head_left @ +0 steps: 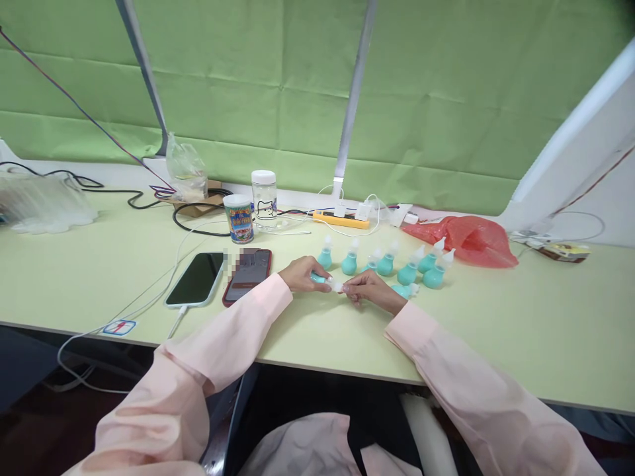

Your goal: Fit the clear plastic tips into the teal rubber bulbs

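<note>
My left hand (304, 274) is closed round a small teal bulb with a clear tip (319, 278), which looks like a nasal aspirator. It lies sideways in the grip, its tip toward the right. At that tip the fingers of my right hand (370, 291) are pinched together. Behind both hands stand several more teal bulb aspirators (349, 262) with clear tips, most of them upright. One bulb (403, 290) lies on its side just beyond my right wrist.
Two phones, one pale-cased (196, 281) and one red-cased (248, 276), lie left of my hands. Behind them stand a printed cup (239, 219) and a clear jar (264, 198). A yellow power strip (342, 219) and a red plastic bag (466, 241) sit further back. White cables cross the left side.
</note>
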Motion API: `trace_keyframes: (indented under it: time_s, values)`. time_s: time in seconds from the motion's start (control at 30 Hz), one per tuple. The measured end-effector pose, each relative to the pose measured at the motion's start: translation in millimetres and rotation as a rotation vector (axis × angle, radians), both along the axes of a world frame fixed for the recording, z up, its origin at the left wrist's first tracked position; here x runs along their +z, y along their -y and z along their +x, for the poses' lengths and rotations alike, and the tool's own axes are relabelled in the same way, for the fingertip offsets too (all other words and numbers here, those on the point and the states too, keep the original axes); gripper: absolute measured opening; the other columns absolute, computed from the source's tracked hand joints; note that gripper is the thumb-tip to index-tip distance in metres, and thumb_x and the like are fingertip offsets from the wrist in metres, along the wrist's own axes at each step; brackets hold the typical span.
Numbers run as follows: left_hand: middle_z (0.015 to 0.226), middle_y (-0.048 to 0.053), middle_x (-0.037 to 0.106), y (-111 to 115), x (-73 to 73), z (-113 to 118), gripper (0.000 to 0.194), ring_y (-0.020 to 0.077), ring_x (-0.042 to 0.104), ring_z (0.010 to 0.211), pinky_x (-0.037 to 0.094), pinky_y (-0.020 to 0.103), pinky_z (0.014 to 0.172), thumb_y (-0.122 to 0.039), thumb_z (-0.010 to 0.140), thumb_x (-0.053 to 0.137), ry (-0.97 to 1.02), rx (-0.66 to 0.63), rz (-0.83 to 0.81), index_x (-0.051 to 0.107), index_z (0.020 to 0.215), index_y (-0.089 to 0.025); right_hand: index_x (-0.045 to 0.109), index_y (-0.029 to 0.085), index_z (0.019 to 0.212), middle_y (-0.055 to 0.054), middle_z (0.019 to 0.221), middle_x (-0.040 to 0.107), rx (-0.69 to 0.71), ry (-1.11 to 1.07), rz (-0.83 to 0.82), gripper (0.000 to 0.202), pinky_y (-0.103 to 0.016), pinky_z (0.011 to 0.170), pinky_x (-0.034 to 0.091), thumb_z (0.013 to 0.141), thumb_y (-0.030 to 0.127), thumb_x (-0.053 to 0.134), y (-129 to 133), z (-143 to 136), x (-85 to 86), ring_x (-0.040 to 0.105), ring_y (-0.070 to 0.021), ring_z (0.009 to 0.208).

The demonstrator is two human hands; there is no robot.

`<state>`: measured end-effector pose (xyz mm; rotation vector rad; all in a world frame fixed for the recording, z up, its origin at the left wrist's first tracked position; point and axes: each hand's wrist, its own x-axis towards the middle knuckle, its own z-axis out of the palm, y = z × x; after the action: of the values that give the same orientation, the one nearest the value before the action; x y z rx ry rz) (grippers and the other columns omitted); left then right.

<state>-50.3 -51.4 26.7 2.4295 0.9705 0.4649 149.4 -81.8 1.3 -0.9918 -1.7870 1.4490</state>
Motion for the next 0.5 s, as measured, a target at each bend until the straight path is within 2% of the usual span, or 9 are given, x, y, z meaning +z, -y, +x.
trace_keyframes:
  time_s: [0.13, 0.23, 0.33, 0.4, 0.5]
  values:
    - [0.080, 0.005, 0.064, -1.2, 2.4, -1.7, 0.039, 0.0139, 0.052, 0.068, 0.036, 0.020, 0.060, -0.039, 0.058, 0.058, 0.022, 0.009, 0.008, 0.064, 0.086, -0.013, 0.062, 0.010, 0.068, 0.004, 0.046, 0.042, -0.059, -0.091, -0.060, 0.022, -0.021, 0.042, 0.032, 0.061, 0.031, 0.061, -2.4, -4.2, -5.6, 0.038, -0.0051, 0.043]
    - [0.079, 0.004, 0.063, -1.8, 7.9, -4.1, 0.042, 0.0138, 0.052, 0.068, 0.036, 0.020, 0.061, -0.042, 0.059, 0.056, 0.095, 0.015, 0.022, 0.063, 0.087, -0.011, 0.060, 0.012, 0.061, 0.004, 0.046, 0.041, -0.166, -0.224, -0.039, 0.020, -0.022, 0.043, 0.033, 0.061, 0.031, 0.061, -2.1, -10.2, -6.4, 0.038, -0.0053, 0.044]
    - [0.074, 0.003, 0.062, -4.6, 13.7, -7.3, 0.042, 0.0128, 0.051, 0.066, 0.036, 0.021, 0.060, -0.044, 0.059, 0.055, 0.150, 0.024, 0.031, 0.063, 0.084, -0.011, 0.059, 0.013, 0.066, 0.003, 0.049, 0.044, -0.186, -0.281, -0.008, 0.023, -0.023, 0.044, 0.035, 0.064, 0.036, 0.058, 0.9, -15.1, -3.9, 0.040, -0.0064, 0.045]
    - [0.076, 0.003, 0.060, -8.8, 15.4, -9.8, 0.039, 0.0129, 0.051, 0.068, 0.036, 0.021, 0.062, -0.044, 0.059, 0.056, 0.202, 0.076, 0.075, 0.062, 0.080, -0.012, 0.060, 0.013, 0.076, 0.002, 0.051, 0.046, -0.160, -0.250, -0.003, 0.027, -0.023, 0.044, 0.037, 0.065, 0.038, 0.056, 3.7, -16.9, -1.9, 0.041, -0.0072, 0.046]
    - [0.080, 0.004, 0.057, -16.3, 13.9, -13.4, 0.035, 0.0136, 0.049, 0.073, 0.037, 0.024, 0.066, -0.043, 0.061, 0.055, 0.271, 0.267, 0.216, 0.058, 0.079, -0.013, 0.061, 0.012, 0.079, 0.002, 0.051, 0.046, -0.111, -0.165, 0.017, 0.030, -0.022, 0.044, 0.037, 0.063, 0.037, 0.059, 7.7, -18.2, 0.7, 0.043, -0.0072, 0.046]
